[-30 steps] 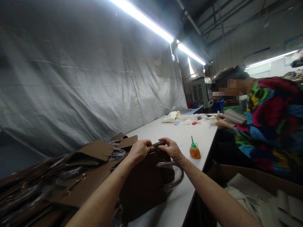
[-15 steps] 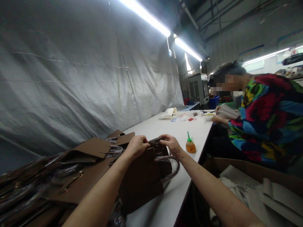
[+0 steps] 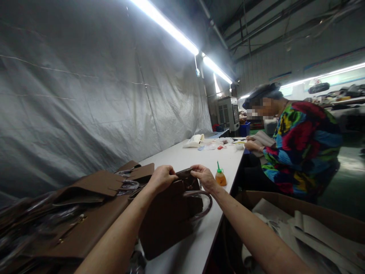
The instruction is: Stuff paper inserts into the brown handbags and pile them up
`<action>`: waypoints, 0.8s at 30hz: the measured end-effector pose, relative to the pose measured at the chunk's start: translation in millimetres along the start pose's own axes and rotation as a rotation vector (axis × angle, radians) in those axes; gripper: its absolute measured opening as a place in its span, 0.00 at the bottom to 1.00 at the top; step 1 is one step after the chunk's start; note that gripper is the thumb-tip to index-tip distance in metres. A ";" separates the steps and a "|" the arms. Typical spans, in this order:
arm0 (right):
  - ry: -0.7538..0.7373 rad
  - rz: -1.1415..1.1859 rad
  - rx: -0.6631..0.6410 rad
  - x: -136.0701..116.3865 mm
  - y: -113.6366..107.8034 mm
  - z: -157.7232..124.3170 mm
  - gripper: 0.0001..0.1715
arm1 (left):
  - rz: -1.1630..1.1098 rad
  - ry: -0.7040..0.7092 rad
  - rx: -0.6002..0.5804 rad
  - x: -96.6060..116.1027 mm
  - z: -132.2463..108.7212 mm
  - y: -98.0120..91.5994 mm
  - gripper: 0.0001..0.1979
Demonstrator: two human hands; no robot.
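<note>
A brown handbag (image 3: 164, 219) stands tilted at the near part of the white table, its plastic-wrapped handle (image 3: 209, 205) sticking out to the right. My left hand (image 3: 163, 177) pinches the bag's top edge on the left side. Opposite it, my right hand (image 3: 203, 177) grips the same upper edge between thumb and fingers. A dark strip of the bag's rim is stretched between both hands. The bag's inside is mostly hidden from me.
More brown handbags (image 3: 94, 186) are heaped at the left. On the white table (image 3: 176, 154) stand a green-capped bottle (image 3: 220, 178) and a cream cloth bag (image 3: 194, 140). A co-worker (image 3: 305, 140) sits at the right, behind a carton (image 3: 273, 196) of pale pieces.
My view has turned slightly to the right, so the scene sits further left. Both hands keep their hold on the handbag's top edge, and more of its rim shows between them.
</note>
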State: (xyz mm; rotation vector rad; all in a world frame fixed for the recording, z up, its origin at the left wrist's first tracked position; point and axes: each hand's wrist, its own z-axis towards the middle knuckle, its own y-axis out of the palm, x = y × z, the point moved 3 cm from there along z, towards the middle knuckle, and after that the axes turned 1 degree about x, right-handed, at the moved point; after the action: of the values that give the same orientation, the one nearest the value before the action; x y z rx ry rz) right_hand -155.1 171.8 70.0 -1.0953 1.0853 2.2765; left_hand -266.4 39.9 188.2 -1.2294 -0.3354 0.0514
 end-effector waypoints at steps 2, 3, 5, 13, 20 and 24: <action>0.003 -0.004 0.002 0.1 0.8 0.5 0.22 | -0.009 0.000 0.002 0.5 -1.1 -0.1 0.07; 0.005 -0.006 0.002 0.2 0.9 0.7 0.21 | -0.014 0.003 0.004 0.8 -1.5 -0.1 0.07; 0.010 -0.009 -0.001 0.4 0.7 0.9 0.21 | -0.019 0.003 0.004 1.0 -1.9 0.0 0.07; 0.007 0.001 -0.009 2.3 -2.0 1.2 0.21 | -0.018 -0.018 0.004 -1.3 1.0 2.4 0.06; 0.015 0.000 0.006 7.9 -5.6 4.8 0.19 | -0.053 0.007 -0.028 -2.4 2.0 4.2 0.08; 0.020 -0.007 0.020 9.8 -7.7 6.1 0.18 | -0.085 0.000 -0.078 -4.9 2.5 5.8 0.09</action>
State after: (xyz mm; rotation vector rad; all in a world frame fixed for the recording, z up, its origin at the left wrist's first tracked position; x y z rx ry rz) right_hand -159.3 181.5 61.0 -1.1143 1.1081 2.2486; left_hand -270.9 43.1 182.5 -1.2913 -0.3926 -0.0347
